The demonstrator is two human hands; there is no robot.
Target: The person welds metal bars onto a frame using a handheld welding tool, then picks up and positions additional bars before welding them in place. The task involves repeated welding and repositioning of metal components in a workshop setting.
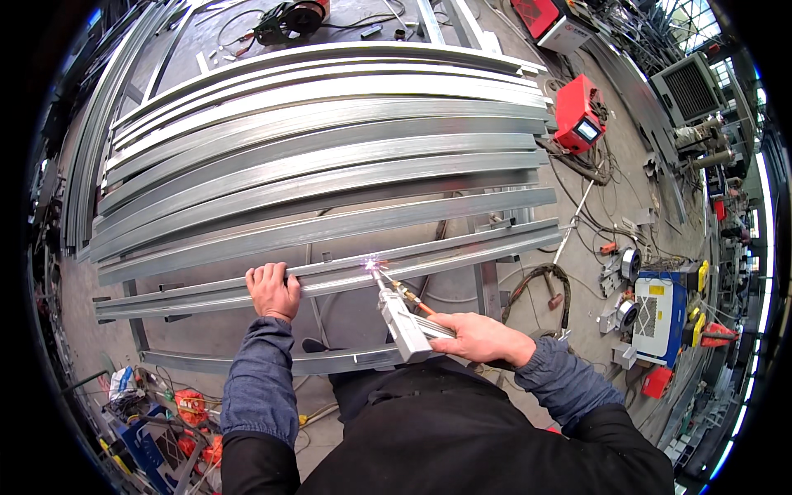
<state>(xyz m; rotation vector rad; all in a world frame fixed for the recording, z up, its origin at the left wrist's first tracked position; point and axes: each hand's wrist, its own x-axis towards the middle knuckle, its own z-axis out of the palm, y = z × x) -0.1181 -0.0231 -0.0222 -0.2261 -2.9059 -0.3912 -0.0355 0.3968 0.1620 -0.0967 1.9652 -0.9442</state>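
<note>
Welding is under way, by the look of it: a bright spark [370, 263] shows where the torch [402, 318] tip meets the near steel bar [462, 254], about midway along it. The right hand [478, 337] is closed around the torch body, near the person's chest. The left hand [272, 289] lies left of the spark, fingers curled over the same bar, pressing it down. The next move likely calls for a steady tip along the joint and a firm left hold
</note>
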